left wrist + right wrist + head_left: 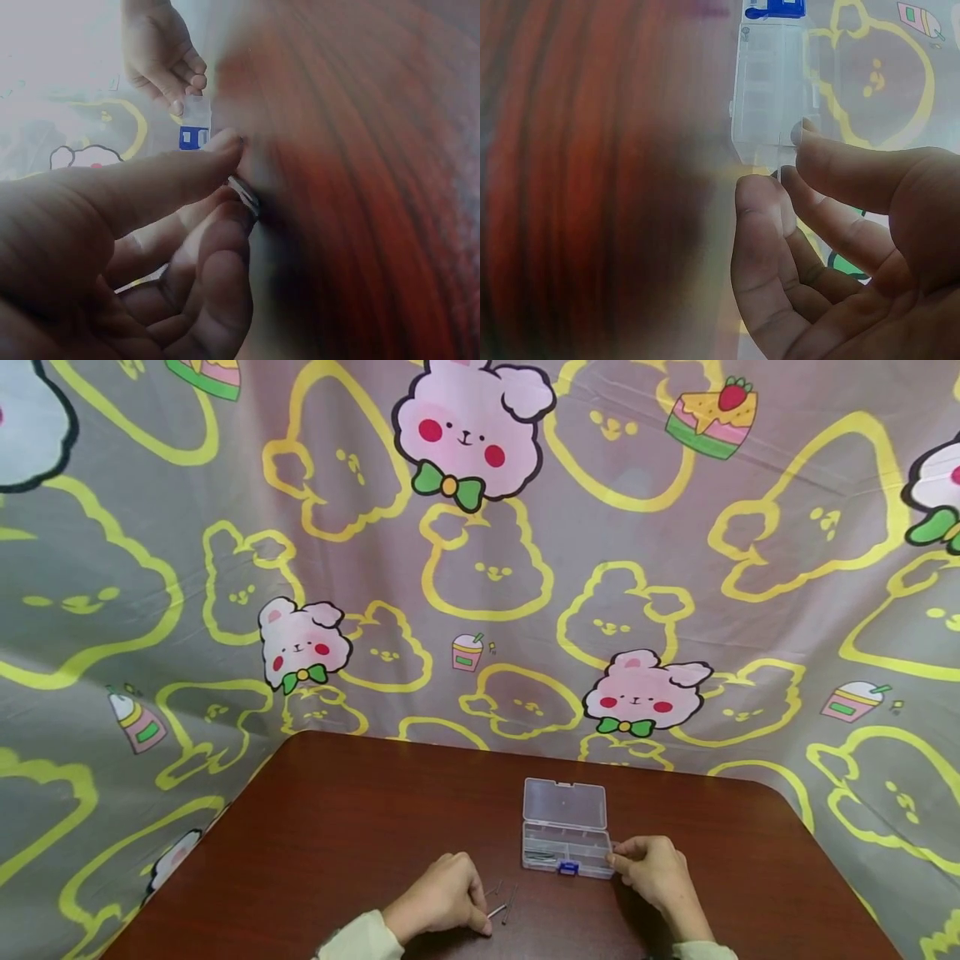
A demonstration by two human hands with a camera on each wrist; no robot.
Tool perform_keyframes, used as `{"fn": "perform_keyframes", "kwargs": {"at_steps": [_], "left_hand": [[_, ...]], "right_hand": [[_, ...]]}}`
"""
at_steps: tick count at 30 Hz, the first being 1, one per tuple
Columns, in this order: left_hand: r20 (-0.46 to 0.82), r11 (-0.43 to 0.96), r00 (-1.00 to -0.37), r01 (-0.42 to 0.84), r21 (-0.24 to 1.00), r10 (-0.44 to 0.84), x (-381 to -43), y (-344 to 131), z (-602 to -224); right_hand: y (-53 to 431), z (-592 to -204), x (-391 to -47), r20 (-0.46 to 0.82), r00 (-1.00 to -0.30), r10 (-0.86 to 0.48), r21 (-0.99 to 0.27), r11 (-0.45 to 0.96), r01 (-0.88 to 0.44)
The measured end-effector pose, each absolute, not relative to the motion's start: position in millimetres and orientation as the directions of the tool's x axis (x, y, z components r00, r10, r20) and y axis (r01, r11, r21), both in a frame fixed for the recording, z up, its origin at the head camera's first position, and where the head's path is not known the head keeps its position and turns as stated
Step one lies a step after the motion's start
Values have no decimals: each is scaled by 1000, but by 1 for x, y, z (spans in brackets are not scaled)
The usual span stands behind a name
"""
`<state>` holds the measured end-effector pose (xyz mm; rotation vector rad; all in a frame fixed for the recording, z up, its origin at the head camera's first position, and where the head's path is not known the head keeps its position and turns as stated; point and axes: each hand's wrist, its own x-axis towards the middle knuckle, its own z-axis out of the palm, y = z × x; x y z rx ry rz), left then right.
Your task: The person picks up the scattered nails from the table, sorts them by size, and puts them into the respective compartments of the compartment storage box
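Note:
A clear plastic compartment box (pixel 585 853) stands on the table, its lid (pixel 564 803) raised at the back and a blue latch (pixel 567 868) at the front. Several thin metal pieces (pixel 538 857) lie in its front left compartment. My right hand (pixel 654 870) pinches the box's right side between thumb and fingers. Left of the box, low over the table, my left hand (pixel 444 897) has thumb and fingertips around a silver nail (pixel 244 196). Close to those fingertips lie another thin nail (pixel 510 906) and a further thin metal piece (pixel 493 889).
The brown wooden table (pixel 375 810) has rounded far corners. A grey curtain (pixel 495 693) with cartoon rabbits hangs around its back and sides.

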<state>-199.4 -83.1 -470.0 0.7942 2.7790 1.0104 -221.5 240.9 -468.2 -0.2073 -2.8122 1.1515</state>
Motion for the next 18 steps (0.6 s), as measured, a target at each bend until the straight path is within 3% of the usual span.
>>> {"fn": "perform_keyframes", "kwargs": {"at_steps": [7,18], "left_hand": [[111,677,-865,457,577,489,-197,-82,-472],[18,692,-853,436,576,522,-198,-82,-467]], "right_hand": [[241,-468,-221,48,-986,160,-701,708,81],[241,-468,-221,42,-985,168,-702,706,91]]}}
